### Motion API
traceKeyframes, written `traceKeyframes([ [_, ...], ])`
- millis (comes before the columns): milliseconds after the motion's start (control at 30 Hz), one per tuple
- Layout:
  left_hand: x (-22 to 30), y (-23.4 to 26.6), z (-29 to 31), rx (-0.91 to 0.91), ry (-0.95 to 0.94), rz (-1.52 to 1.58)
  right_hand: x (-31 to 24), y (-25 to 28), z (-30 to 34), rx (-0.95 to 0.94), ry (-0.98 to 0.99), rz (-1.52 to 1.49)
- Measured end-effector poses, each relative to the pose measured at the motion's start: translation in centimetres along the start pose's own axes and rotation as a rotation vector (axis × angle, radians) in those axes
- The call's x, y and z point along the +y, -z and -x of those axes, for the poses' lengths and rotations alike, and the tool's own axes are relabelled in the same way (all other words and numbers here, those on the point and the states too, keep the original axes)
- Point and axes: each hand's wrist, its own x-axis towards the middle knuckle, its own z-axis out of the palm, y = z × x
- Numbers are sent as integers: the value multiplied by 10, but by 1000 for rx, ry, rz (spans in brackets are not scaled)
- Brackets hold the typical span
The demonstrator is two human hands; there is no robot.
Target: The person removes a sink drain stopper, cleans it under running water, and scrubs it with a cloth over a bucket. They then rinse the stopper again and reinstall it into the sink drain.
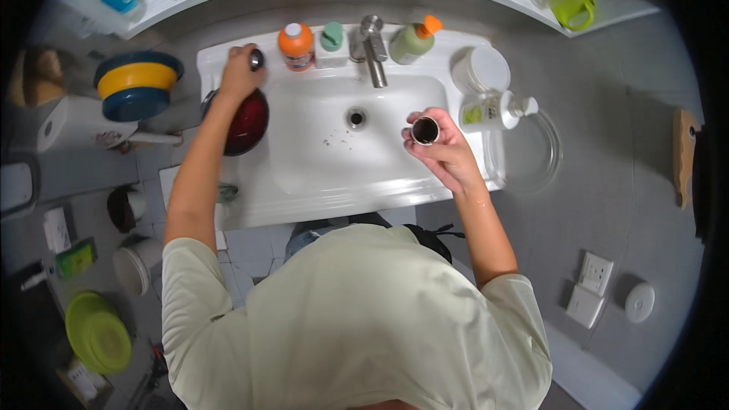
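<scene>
At upper left, the left hand [240, 76] is at a small, shiny dark round object [257, 60], its grip unclear, with a red bowl [250, 121] just below in frame. Dark specks [339, 140] lie in the white washbasin [326, 186] near centre; right of centre, the right hand [449, 156] holds a small dark-lined cup [425, 130].

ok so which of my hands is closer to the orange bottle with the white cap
Your left. The left hand is just to the left of the orange bottle; the right hand is farther off, over the right side of the sink.
</scene>
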Motion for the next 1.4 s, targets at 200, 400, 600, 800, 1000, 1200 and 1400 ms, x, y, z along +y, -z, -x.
traceKeyframes([
  [200, -44, -21, -37, -342, 312, -346, -2, -7, -4, -105, 53, -60],
  [400, -46, -27, -35, -335, 276, -344, -3, -12, -7, -119, 91, -33],
  [600, -52, -29, -23, -359, 245, -289, -1, -19, -14, -134, 74, -35],
  [800, -55, -23, -11, -194, 112, -202, 0, -25, -18, 1, 31, 25],
  [1000, 69, 7, 52, -115, 2, 363, 6, -13, -20, 57, -25, 19],
  [1200, 32, -84, 136, -584, 13, 119, 9, 4, -18, 229, -132, 255],
  [1400, 42, -149, 173, -859, -48, -99, 17, 18, -14, 275, -234, 308],
])
